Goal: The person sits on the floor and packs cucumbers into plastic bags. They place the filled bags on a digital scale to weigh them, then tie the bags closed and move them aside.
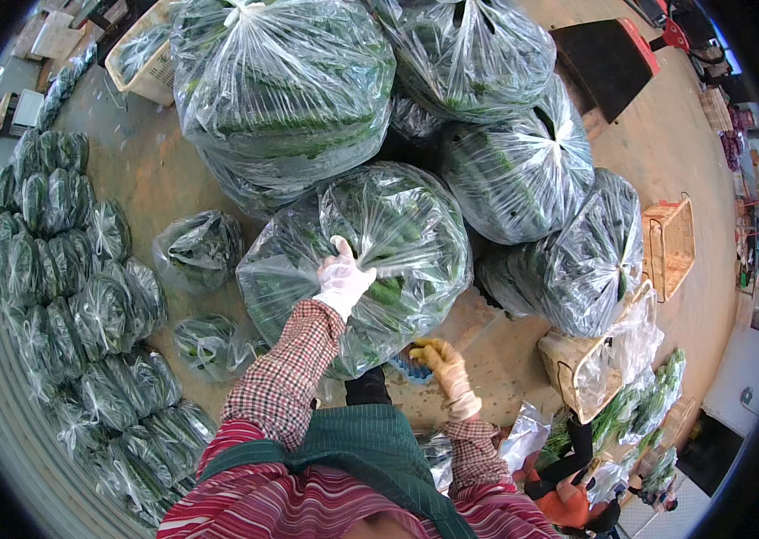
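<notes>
A large clear plastic bag (413, 222) packed with long green vegetables, which look like cucumbers, stands before me. My left hand (342, 277), in a white glove, grips the gathered top of this bag, and folds in the film run out from the grip. My right hand (445, 374), in a tan glove, is low at the bag's near right side. Its fingers are curled beside a blue ribbed object (410, 369) partly hidden under the bag's edge. Whether those fingers hold anything cannot be seen.
Tied bags of green vegetables (285, 87) crowd the far side, more (514, 168) the right. Smaller bags (201, 249) lie left, near stacked bagged vegetables (110, 303). A plastic crate (581, 377) holds clear film; another crate (670, 249) lies beyond. A person in orange (565, 502) is at lower right.
</notes>
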`<state>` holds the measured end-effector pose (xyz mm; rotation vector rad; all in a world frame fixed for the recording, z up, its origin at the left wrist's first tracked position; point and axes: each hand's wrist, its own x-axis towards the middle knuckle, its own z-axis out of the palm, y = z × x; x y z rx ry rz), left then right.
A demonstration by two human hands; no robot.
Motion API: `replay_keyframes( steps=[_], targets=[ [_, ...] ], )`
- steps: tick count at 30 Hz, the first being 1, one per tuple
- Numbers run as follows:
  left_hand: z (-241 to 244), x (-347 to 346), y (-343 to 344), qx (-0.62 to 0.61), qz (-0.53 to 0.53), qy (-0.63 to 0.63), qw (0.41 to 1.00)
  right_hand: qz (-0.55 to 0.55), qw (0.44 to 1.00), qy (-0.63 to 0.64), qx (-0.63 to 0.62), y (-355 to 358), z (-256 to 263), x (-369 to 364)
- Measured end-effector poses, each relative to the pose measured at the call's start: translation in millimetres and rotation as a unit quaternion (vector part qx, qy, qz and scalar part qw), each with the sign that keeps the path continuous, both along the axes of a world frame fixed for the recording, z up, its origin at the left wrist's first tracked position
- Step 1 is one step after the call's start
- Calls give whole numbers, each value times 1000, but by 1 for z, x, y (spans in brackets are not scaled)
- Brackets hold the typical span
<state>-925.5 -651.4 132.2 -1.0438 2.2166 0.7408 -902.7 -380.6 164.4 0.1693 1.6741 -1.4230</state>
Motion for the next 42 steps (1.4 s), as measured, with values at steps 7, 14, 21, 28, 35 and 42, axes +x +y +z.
replay_keyframes(
  steps=[7,14,21,28,35,42],
  targets=[
    [29,26,-2,110,63,232,964,-82,978,183,-54,-67,26,-148],
    [-1,60,23,-126,-145,272,943,348,730,588,-36,-180,-7,-269],
    [18,60,25,40,88,333,938,337,841,416,83,-205,-37,-333],
    [1,62,34,67,155,335,927,351,890,287,54,-183,-75,-317],
    [6,65,29,84,146,326,930,432,776,406,217,-188,-91,-286],
    [9,64,22,51,80,356,930,390,784,459,148,-193,-96,-291]
  ],
)
